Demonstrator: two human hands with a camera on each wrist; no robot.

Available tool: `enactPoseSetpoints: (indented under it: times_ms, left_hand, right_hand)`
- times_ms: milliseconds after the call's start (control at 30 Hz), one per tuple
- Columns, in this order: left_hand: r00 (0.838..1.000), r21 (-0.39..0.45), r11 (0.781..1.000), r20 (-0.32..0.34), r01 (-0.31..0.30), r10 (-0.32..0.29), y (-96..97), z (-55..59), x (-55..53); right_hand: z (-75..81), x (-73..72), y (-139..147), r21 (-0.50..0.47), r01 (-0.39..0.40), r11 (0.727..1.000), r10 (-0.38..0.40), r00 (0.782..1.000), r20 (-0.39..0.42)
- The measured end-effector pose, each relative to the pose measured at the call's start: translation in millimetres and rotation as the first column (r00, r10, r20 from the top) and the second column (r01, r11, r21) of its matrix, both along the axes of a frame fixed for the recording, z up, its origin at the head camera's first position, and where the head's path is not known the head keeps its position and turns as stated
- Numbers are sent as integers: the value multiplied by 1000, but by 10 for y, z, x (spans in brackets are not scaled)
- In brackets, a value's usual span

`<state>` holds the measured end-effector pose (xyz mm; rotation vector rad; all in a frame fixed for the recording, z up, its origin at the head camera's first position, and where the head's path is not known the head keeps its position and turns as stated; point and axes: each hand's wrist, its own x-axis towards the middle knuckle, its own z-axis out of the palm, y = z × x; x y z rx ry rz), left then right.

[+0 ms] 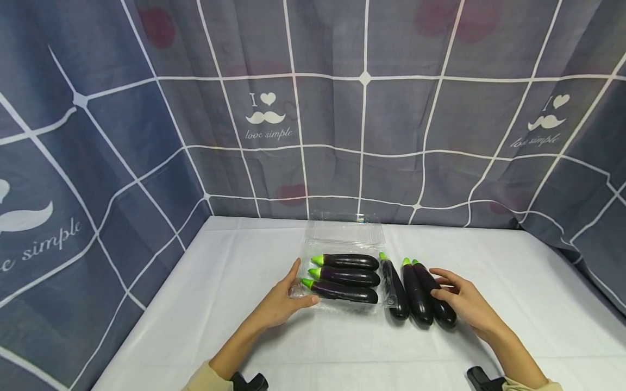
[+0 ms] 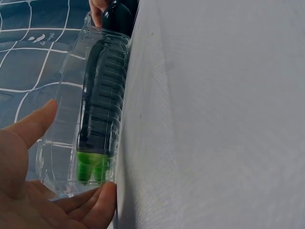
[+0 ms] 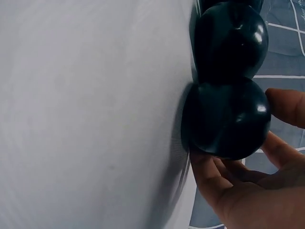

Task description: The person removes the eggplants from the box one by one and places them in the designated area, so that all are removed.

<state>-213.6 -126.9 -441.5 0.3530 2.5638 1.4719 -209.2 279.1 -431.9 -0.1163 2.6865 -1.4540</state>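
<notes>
Three dark eggplants [image 1: 348, 276] with green stem ends lie side by side in a clear plastic clamshell container [image 1: 337, 308], whose lid [image 1: 344, 233] is folded back. My left hand [image 1: 281, 303] touches the container's left end, thumb spread at the near corner and fingers along the side. To the right, three more eggplants [image 1: 417, 296] lie on the table with stems pointing away. My right hand [image 1: 462, 304] grips the rightmost eggplant [image 3: 231, 119], thumb on one side and fingers curled against the other. The leftmost loose eggplant lies right beside the container's right edge.
A white cloth covers the table [image 1: 244, 244]. Dark grey-blue checked curtains [image 1: 332, 114] with white lines hang at the back and both sides. Black wrist straps [image 1: 249, 382] show on both forearms.
</notes>
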Motion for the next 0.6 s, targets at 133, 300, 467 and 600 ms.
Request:
enactPoseSetpoints:
  times_ms: [133,300,467,600]
  left_hand:
    - [1000,1,1000,1,-3,3,1,8,-1]
    - [1000,-1,1000,3,-3,3,0,4,9]
    - [1000,4,1000,6,-7,7,2,7,10]
    - [1000,11,1000,11,-6,6,8,4,28]
  right_hand:
    - [8,3,21,10,3,1000,-4,1000,18]
    - [-3,10,43,18,12,1000,-12,1000,26]
    - [-4,13,36,14,9,1000,-10,1000,27]
    - [-14,28,46,17,9,1000,-9,999,33]
